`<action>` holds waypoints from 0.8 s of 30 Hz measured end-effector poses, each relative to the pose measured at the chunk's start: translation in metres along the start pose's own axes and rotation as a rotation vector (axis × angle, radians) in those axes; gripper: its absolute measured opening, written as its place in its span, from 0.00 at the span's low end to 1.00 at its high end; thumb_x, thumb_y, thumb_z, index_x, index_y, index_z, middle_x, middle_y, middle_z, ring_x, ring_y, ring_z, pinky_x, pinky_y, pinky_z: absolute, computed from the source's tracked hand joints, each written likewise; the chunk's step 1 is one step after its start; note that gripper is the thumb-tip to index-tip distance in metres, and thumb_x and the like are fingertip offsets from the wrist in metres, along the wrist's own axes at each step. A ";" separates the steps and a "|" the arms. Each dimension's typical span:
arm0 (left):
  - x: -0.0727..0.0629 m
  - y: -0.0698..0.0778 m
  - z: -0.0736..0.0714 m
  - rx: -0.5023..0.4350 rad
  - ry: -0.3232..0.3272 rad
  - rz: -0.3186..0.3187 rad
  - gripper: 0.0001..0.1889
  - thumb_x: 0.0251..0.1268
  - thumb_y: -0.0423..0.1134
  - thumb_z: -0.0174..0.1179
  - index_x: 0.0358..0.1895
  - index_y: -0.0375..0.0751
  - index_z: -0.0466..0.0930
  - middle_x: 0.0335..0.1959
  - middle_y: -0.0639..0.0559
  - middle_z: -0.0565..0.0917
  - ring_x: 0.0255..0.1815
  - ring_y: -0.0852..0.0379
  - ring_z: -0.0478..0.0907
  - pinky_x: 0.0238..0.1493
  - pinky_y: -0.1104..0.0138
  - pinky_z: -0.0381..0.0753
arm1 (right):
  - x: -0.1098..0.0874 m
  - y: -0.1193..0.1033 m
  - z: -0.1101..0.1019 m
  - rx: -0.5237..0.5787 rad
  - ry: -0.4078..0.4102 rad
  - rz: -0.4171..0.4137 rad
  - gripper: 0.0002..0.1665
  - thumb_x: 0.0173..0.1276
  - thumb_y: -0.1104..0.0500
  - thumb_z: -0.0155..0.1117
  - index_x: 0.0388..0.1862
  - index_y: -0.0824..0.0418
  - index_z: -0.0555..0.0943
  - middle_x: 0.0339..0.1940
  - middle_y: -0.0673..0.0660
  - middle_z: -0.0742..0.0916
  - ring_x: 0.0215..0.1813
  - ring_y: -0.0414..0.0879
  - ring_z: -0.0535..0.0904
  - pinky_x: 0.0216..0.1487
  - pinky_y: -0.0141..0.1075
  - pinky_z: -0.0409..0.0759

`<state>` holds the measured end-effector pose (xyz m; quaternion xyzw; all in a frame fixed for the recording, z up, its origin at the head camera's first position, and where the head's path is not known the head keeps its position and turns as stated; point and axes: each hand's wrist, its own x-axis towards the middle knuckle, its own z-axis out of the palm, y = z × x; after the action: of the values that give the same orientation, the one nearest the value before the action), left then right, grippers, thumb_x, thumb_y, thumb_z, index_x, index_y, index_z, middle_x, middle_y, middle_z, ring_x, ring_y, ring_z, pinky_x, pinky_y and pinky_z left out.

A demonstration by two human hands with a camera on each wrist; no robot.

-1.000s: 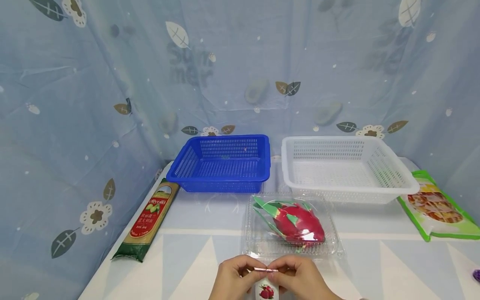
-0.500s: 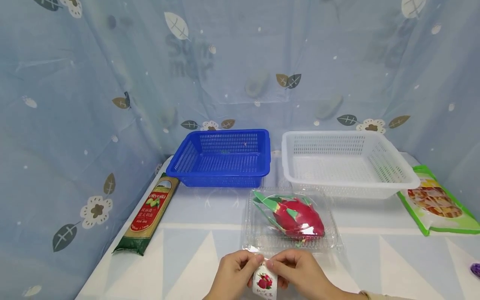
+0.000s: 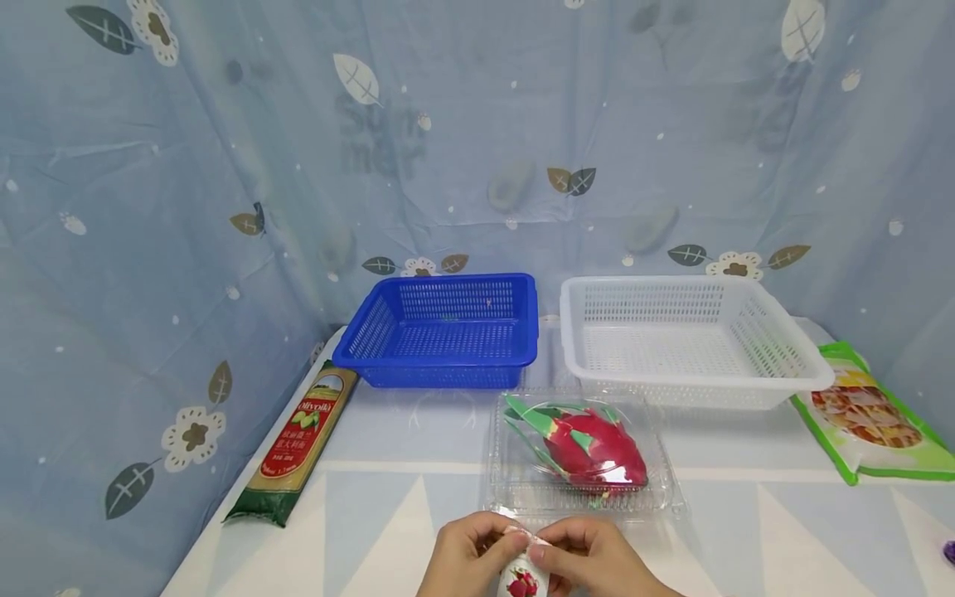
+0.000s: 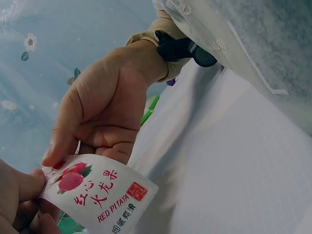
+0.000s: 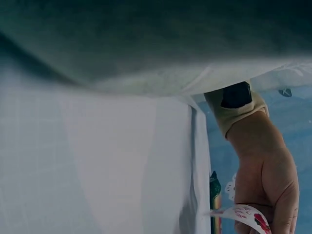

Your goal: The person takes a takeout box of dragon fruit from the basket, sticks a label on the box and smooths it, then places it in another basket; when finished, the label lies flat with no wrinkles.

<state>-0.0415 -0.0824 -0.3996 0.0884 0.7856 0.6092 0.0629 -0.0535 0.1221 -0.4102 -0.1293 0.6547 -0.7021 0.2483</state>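
Note:
Both hands meet at the near edge of the table in the head view, thumbs almost touching. My left hand point(image 3: 468, 557) and my right hand point(image 3: 597, 557) pinch the top corners of a white sticker label point(image 3: 524, 580) printed with a red dragon fruit. The left wrist view shows the label's face, with "RED PITAYA" and Chinese characters, and its free end curving outward. Just beyond the hands sits a closed clear plastic clamshell box point(image 3: 515, 489), with a red dragon fruit point(image 3: 597, 452) with green leaf tips inside it.
Behind the box stand a blue basket point(image 3: 436, 373) and a white basket point(image 3: 694, 385). A spaghetti packet point(image 3: 294, 448) lies to the left, a green-edged food bag point(image 3: 869, 414) to the right. A small purple item point(image 3: 949, 552) shows at the right edge.
The label, seen nearly edge-on at its top a second ago, has turned its printed face up between the fingers. The head view has tilted slightly; box and baskets stay put.

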 end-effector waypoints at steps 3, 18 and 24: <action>-0.001 0.000 -0.001 -0.025 -0.030 0.008 0.12 0.63 0.43 0.66 0.38 0.35 0.87 0.28 0.42 0.86 0.23 0.72 0.75 0.26 0.75 0.77 | 0.000 0.001 0.001 0.007 0.022 0.001 0.22 0.70 0.55 0.64 0.50 0.75 0.82 0.27 0.49 0.86 0.26 0.37 0.81 0.32 0.29 0.82; 0.001 0.001 0.003 -0.087 0.015 -0.068 0.13 0.59 0.43 0.70 0.40 0.37 0.88 0.35 0.42 0.89 0.26 0.70 0.79 0.29 0.76 0.76 | 0.000 -0.001 0.003 -0.076 0.102 -0.090 0.19 0.66 0.59 0.68 0.47 0.73 0.83 0.24 0.48 0.86 0.21 0.35 0.79 0.27 0.31 0.82; 0.002 0.000 0.001 -0.115 0.003 -0.082 0.13 0.59 0.40 0.69 0.42 0.35 0.87 0.39 0.40 0.88 0.28 0.69 0.80 0.32 0.76 0.78 | 0.001 -0.001 0.003 -0.018 0.099 -0.025 0.22 0.68 0.57 0.67 0.53 0.73 0.81 0.36 0.59 0.89 0.30 0.38 0.83 0.34 0.32 0.85</action>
<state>-0.0432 -0.0812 -0.3994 0.0515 0.7523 0.6503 0.0917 -0.0536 0.1192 -0.4091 -0.1049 0.6707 -0.7049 0.2058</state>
